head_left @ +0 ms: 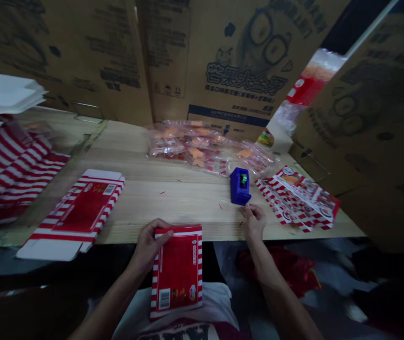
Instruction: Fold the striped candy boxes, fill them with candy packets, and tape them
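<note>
My left hand (152,241) grips a red box with striped red-and-white edges (176,269) by its upper left side, thumb on top. The box is upright before my lap, its lower end close to my shirt, with a barcode at the bottom. My right hand (253,221) is at the front lip of a blue tape dispenser (240,186), thumb and fingers pinched together. Whatever is between those fingertips is too small to make out. A green-tinted tape roll (244,179) sits in the dispenser.
Clear packets with orange pieces (198,141) lie toward the back. A flattened striped box (88,205) lies left, beside stacked striped cartons (6,170). Checked red-and-white packaging (301,198) lies right. Large brown cartons (230,56) stand behind. Red scraps dot the wooden table (141,198).
</note>
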`<state>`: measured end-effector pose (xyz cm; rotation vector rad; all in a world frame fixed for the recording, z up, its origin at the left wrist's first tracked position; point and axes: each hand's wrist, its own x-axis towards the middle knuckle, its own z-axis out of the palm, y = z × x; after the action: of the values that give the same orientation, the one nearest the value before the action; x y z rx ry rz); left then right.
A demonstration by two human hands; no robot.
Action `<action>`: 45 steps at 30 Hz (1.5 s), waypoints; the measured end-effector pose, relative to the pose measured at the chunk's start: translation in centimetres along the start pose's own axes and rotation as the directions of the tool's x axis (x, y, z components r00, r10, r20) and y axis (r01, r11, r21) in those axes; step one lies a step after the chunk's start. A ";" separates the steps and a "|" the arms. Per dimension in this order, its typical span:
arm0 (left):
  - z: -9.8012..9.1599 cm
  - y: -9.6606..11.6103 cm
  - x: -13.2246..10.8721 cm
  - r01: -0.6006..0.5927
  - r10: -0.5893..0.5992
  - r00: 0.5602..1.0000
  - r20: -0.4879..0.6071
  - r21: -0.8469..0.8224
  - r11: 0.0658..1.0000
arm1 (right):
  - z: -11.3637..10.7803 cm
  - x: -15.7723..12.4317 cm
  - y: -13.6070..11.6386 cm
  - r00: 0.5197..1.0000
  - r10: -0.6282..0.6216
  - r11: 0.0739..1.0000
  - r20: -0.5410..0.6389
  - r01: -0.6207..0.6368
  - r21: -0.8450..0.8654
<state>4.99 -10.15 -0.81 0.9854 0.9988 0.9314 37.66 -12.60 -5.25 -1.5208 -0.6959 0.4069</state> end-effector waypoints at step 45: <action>6.1 -2.4 -1.1 -0.859 0.624 0.379 0.683 0.511 -0.037 | 4.0 -5.2 -7.4 0.603 0.410 0.835 0.684 -0.550 -0.015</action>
<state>10.89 -13.15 -1.40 2.7061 0.5307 1.1370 29.89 -13.13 0.84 -1.3383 -0.7420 1.4658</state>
